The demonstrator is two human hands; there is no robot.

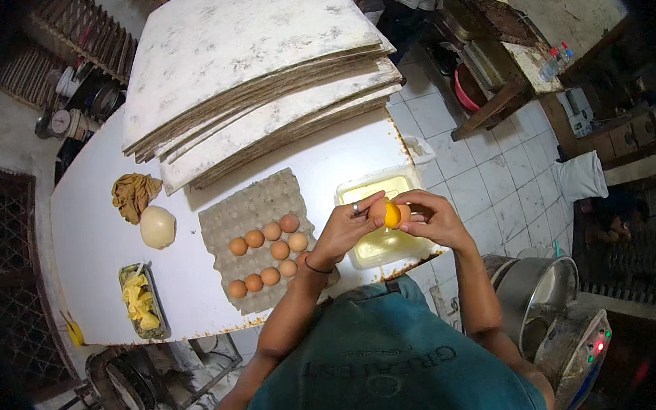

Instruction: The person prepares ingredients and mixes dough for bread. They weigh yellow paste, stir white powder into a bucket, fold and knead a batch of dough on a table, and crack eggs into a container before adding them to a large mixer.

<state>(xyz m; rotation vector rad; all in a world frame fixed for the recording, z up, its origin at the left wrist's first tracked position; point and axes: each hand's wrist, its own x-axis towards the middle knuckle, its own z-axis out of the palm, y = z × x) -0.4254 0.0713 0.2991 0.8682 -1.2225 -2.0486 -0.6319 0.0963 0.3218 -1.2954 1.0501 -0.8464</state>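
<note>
Over a clear plastic tub (382,263) at the table's near right, a cracked egg (378,212) is split between my two hands, its orange yolk (392,214) showing in the gap between the shell halves. My left hand (341,233) is closed on one half. The fingers of my right hand (440,221) grip the other half. Pale yellowish liquid, which looks like egg white, fills the bottom of the tub. Left of it lies a grey cardboard egg tray (220,215) holding several brown eggs (280,250); my left forearm crosses its right edge.
A ball of dough (157,227) and a crumpled brown cloth (136,197) are on the table's left, above a small dish (157,321) of yellow, butter-like pieces. Large stacked boards (258,51) occupy the back. A metal mixing bowl (547,285) stands at right, beyond the table edge.
</note>
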